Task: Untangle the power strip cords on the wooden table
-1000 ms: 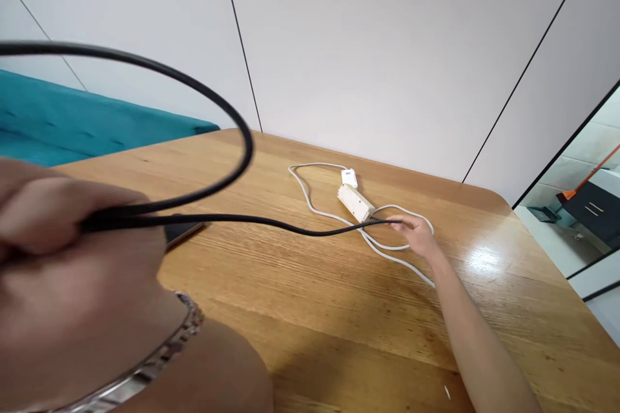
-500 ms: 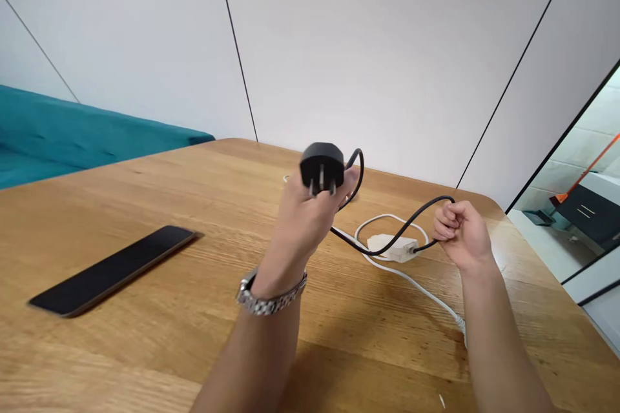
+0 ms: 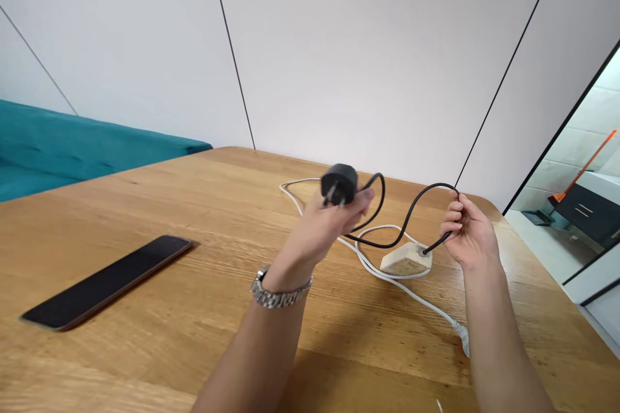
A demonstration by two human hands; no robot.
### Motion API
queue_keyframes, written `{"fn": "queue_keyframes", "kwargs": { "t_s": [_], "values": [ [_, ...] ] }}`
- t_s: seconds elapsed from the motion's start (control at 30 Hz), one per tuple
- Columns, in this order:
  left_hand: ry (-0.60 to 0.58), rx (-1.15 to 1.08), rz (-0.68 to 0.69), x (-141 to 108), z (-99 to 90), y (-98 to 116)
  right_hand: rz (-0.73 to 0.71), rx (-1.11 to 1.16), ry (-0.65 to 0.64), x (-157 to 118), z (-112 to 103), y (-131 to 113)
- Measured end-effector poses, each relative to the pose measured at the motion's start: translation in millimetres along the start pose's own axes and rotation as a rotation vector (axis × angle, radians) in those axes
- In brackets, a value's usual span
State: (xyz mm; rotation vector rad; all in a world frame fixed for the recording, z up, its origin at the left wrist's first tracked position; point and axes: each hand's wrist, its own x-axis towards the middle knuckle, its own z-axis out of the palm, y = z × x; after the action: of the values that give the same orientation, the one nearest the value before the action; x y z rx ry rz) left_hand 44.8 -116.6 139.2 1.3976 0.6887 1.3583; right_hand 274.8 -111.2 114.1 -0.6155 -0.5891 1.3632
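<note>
Two hands are held above a pale brown wooden table (image 3: 145,368), its grain visible and its far corners rounded. A black three-pin plug (image 3: 339,182) is gripped in the curled fingers of the left hand (image 3: 320,227), prongs exposed; a metal-banded wristwatch (image 3: 281,297) is worn on that wrist. A black cord (image 3: 382,246) is pinched between thumb and fingers of the right hand (image 3: 467,232), the other fingers being loosely curled. The cord's end is seated in a beige power strip (image 3: 407,261), tilted just beside that hand; whether it is borne by the table cannot be told. A looped white cord (image 3: 421,299) and a dark, flat handheld device (image 3: 106,284) are laid on the wood. The table is backed by pale wall panels (image 3: 363,45) divided by dark seams. A tufted teal sofa (image 3: 87,151) is seen at left, an orange-handled broom (image 3: 588,164) and dark cabinet (image 3: 588,214) at right.
</note>
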Motion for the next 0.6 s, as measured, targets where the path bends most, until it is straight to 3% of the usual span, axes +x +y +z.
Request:
{"fn": "queue_keyframes", "kwargs": {
  "t_s": [0.1, 0.23, 0.47, 0.6],
  "values": [
    [-0.064, 0.015, -0.027, -4, 20.1, -9, -0.064, 0.003, 0.076, -3, 5, 5],
    [-0.107, -0.031, -0.057, -4, 36.6, -25, -0.224, -0.134, 0.036, -14, 13, 15],
    [-0.088, -0.107, -0.106, -3, 42.2, -27, -0.354, -0.521, -0.108, -32, 32, 42],
    [-0.031, -0.127, -0.076, -3, 44.1, -25, -0.542, -0.825, -0.162, -37, 33, 54]
  ]
}}
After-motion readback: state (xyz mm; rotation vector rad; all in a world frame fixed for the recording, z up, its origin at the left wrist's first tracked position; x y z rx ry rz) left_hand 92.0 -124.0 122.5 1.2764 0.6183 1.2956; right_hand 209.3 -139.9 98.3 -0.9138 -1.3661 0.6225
